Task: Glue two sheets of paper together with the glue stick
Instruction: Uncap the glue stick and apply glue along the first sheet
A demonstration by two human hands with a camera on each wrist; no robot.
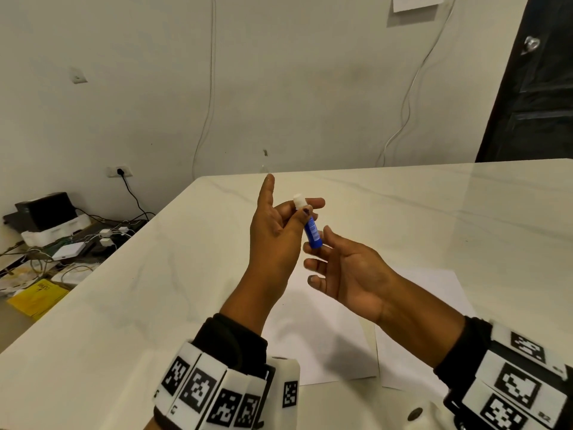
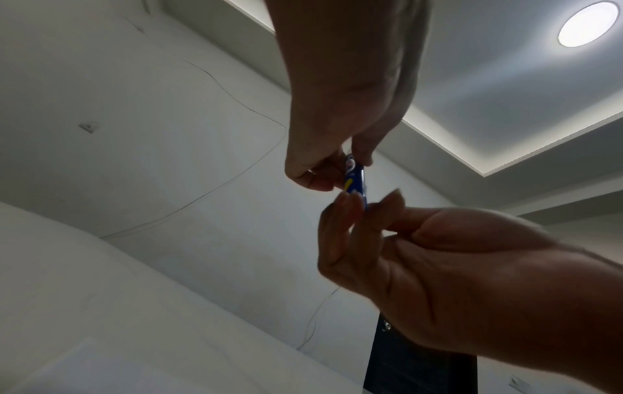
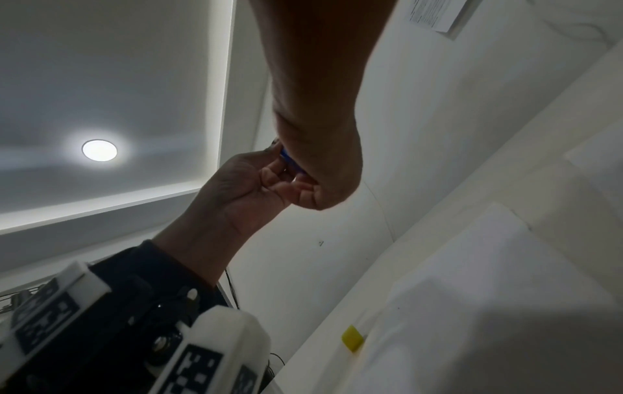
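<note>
The glue stick [image 1: 312, 234] is a blue tube with a white cap [image 1: 298, 200], held up in the air above the table. My left hand [image 1: 305, 208] pinches its cap end between thumb and a finger, with the index finger pointing up. My right hand [image 1: 319, 243] pinches the tube's lower end with thumb and fingertips, palm turned up. The left wrist view shows the blue tube [image 2: 355, 184] between both hands' fingertips. Two white sheets lie flat on the table below the hands, one to the left [image 1: 319, 336] and one to the right [image 1: 434, 287].
The pale marble table [image 1: 155, 290] has its left edge running diagonally. Beyond that edge, on the floor, lie cables, small white boxes [image 1: 68, 250] and a yellow packet [image 1: 38, 294]. A dark door [image 1: 533, 88] stands at the back right.
</note>
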